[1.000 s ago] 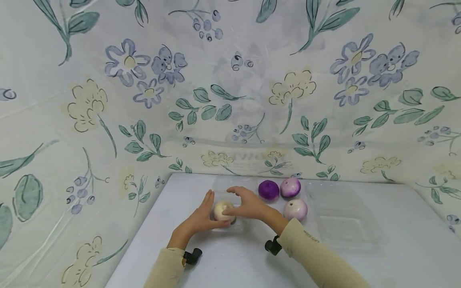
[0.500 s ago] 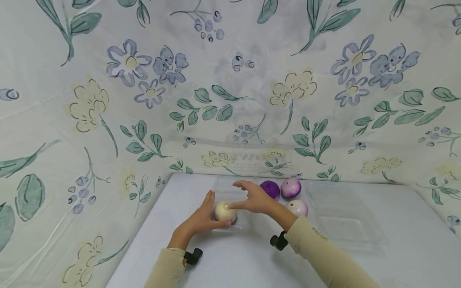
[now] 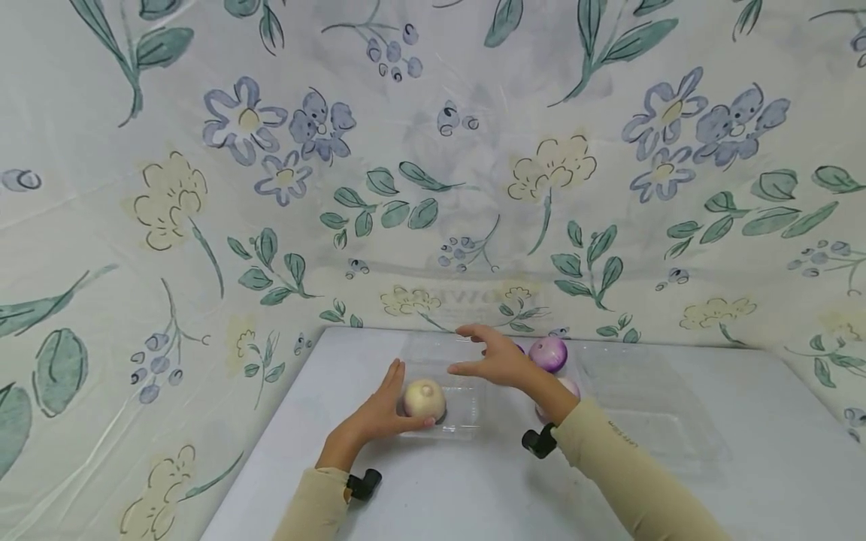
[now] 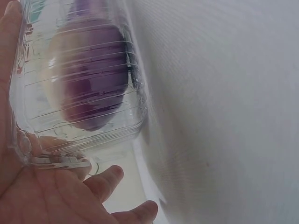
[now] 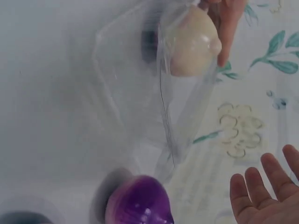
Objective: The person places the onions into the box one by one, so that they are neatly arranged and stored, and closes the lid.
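A pale onion point(image 3: 425, 400), purple on the side facing the left wrist view, sits in the left end of a clear plastic container point(image 3: 464, 406). My left hand point(image 3: 374, 410) holds that container at its left end, thumb along the front and fingers up the left side. Over the container's right side hovers my right hand point(image 3: 499, 361), fingers spread and holding nothing. Behind it is a purple-pink onion point(image 3: 548, 353). A paler one point(image 3: 570, 391) is partly covered by the right forearm. In the right wrist view a deep purple onion point(image 5: 140, 201) lies beside the container.
A larger clear plastic container point(image 3: 659, 413) lies on the white table point(image 3: 433, 500) to the right. A floral curtain point(image 3: 473, 225) hangs along the table's back edge. Both wrists carry small black cameras.
My right hand has let go of the pale onion and moved right and up, now covering most of the deep purple onion in the head view. My left hand stays at the container.
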`<act>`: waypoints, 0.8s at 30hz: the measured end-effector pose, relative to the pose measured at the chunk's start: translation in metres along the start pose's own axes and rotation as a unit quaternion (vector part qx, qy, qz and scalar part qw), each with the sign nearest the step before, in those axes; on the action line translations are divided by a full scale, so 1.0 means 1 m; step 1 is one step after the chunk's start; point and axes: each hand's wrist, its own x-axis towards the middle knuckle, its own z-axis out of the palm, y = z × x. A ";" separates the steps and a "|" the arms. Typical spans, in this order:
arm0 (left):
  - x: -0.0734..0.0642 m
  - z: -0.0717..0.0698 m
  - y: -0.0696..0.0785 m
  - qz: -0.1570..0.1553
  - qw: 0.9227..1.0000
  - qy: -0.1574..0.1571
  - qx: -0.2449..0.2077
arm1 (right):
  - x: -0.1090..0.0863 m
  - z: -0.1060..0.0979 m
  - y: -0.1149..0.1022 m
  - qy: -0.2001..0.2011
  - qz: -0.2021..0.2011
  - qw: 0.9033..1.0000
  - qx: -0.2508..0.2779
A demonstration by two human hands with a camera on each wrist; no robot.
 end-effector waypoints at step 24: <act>-0.006 -0.002 0.002 -0.002 1.000 0.005 -0.010 | 0.007 -0.021 0.046 0.064 0.047 0.997 0.020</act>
